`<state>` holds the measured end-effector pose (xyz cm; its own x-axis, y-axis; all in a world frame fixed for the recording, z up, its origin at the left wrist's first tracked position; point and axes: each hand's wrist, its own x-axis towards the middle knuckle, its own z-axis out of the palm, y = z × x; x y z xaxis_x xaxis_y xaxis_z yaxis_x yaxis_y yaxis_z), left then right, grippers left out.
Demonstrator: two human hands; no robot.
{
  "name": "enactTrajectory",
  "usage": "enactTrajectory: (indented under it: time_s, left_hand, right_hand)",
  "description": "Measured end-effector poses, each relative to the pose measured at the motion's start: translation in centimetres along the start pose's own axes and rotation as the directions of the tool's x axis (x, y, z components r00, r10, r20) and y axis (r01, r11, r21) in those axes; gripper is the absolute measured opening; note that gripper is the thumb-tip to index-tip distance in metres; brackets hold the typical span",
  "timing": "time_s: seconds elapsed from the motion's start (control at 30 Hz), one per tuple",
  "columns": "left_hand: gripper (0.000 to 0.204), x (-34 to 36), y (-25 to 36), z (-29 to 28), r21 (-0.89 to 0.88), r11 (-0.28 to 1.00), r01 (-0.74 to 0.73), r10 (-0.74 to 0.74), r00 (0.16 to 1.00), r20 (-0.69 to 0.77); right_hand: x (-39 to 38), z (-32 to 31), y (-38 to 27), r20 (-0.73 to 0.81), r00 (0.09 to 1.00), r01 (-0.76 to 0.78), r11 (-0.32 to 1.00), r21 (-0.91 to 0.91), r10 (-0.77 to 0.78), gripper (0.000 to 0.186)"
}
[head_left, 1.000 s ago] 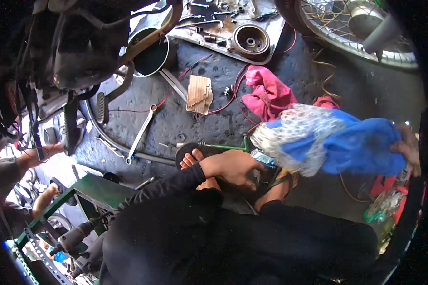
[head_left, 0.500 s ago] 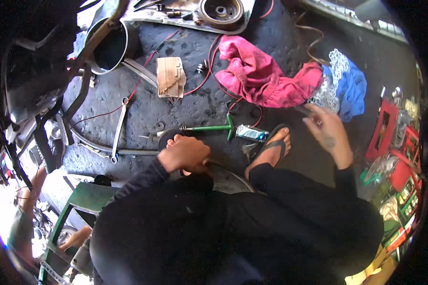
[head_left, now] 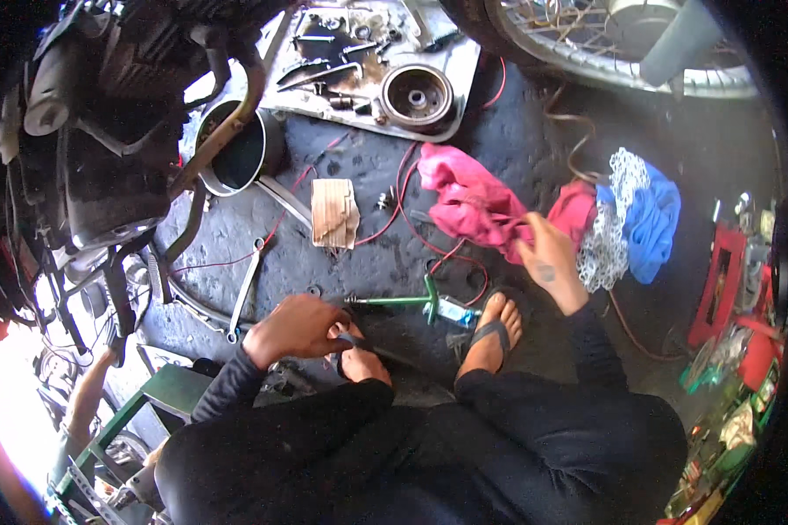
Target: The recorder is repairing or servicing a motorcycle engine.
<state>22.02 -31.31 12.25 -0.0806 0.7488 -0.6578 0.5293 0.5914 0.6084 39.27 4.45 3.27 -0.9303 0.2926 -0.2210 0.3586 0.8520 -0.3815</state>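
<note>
My right hand (head_left: 550,258) pinches a fold of the pink cloth (head_left: 468,197), which lies bunched on the dark floor. Beside that cloth is a blue cloth (head_left: 655,223) with white netting (head_left: 606,249). Above my left foot, my left hand (head_left: 299,328) is curled with its fingers bent toward the thumb; whatever may be in it is hidden. Close to this hand lies a green T-handle tool (head_left: 403,301), with a small blue-and-white packet (head_left: 455,311) near its handle. A combination wrench (head_left: 247,290) rests farther left.
A metal tray (head_left: 359,118) carries a round drum part (head_left: 416,96) and tools. At the left, a motorcycle frame (head_left: 105,197) overhangs a round pan (head_left: 258,157). Cardboard (head_left: 333,213) and red wire lie mid-floor; a spoked wheel (head_left: 578,52) stands beyond. A green stand (head_left: 177,390) is near left.
My right hand has moved left from beside the netting onto the pink cloth and taken hold of it. My left hand has shifted slightly left. The view now shows more of the far area.
</note>
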Motion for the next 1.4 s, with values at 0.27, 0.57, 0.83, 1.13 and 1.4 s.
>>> enactTrajectory:
  time_s: [0.27, 0.57, 0.83, 1.13, 1.4]
  left_hand:
    - [0.038, -2.4, 2.3, -4.4, 0.08, 0.994, 0.081, -0.088, 0.992, 0.085]
    - [0.036, -1.8, 4.5, -6.6, 0.338, 0.941, -0.019, -0.081, 0.957, 0.279]
    - [0.034, -4.2, 1.9, -4.3, 0.409, 0.912, 0.028, -0.229, 0.862, 0.452]
    - [0.03, -8.1, -12.0, -3.8, 0.404, 0.719, 0.565, -0.686, 0.669, 0.286]
    - [0.029, -10.0, -19.3, 0.7, 0.3, 0.681, 0.668, -0.603, 0.744, -0.288]
  right_hand:
    - [-7.6, -15.5, 17.4, -0.37, 0.654, -0.214, 0.63, 0.746, 0.66, 0.037]
    - [-7.8, -18.9, 10.2, -0.332, 0.613, -0.748, 0.662, 0.05, 0.717, 0.046]
    - [-6.5, -13.7, 8.1, -0.527, 0.799, -0.403, 0.909, -0.11, 0.29, 0.049]
    - [-2.5, -6.2, 3.6, -0.061, 0.99, -0.126, 0.991, -0.033, 0.124, 0.041]
    - [-2.7, -3.8, -0.6, 0.068, 0.997, -0.043, 0.993, 0.109, 0.036, 0.037]
